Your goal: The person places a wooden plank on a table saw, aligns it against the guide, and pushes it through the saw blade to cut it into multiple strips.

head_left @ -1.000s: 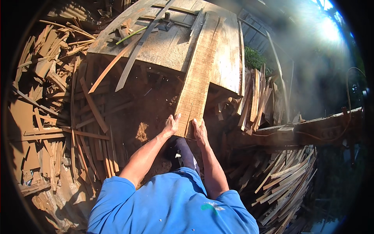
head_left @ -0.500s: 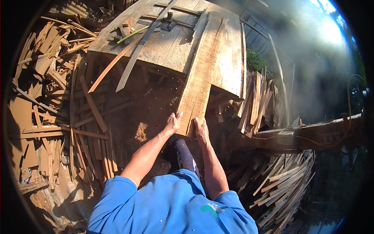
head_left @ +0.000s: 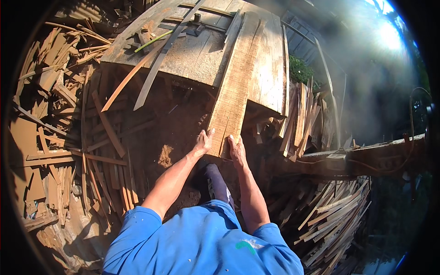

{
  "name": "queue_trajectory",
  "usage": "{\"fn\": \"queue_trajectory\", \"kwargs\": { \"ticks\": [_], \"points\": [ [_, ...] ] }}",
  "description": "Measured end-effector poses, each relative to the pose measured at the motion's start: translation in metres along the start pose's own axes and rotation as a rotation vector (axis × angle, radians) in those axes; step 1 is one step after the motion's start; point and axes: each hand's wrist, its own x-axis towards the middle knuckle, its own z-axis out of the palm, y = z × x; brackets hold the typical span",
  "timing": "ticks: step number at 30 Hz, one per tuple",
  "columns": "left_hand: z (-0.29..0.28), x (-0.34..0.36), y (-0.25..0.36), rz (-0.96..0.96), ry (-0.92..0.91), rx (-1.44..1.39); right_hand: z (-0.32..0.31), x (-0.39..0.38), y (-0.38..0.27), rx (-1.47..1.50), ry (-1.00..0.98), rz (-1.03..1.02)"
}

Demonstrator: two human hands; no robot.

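A long, rough-sawn wooden plank (head_left: 236, 87) lies lengthwise over a wooden worktable (head_left: 192, 62), and its near end juts out past the table's front edge toward me. My left hand (head_left: 203, 142) grips the left side of that near end, thumb on top. At the right corner, my right hand (head_left: 237, 150) holds the same end, its thumb also on the upper face and the other fingers mostly hidden beneath. Close along the plank's left side on the table runs a narrow straight strip (head_left: 232, 48).
Thin wood strips (head_left: 153, 80) overhang the table's front left, near a yellow-green measuring stick (head_left: 153, 40). Scrap wood (head_left: 55, 87) is heaped at left, and slats (head_left: 332, 220) are piled at lower right. A metal beam (head_left: 353, 162) crosses on the right. Sawdust (head_left: 166, 156) lies below.
Both hands keep their hold on the plank, which has barely moved, perhaps slightly forward. The white specks in the air below the table have mostly gone.
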Motion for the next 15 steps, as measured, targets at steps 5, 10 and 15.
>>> {"fn": "queue_trajectory", "kwargs": {
  "ticks": [5,10,15],
  "points": [
    [-0.022,0.018,0.006,-0.148,-0.235,-0.165,-0.001,0.008,-0.004,-0.02,-0.002,-0.002],
    [-0.031,0.026,0.016,-0.31,-0.244,-0.224,-0.002,0.014,0.0,-0.007,-0.01,0.013],
    [-0.041,0.029,0.017,-0.18,-0.092,-0.17,-0.001,0.023,0.006,-0.004,0.006,-0.019]
  ]
}}
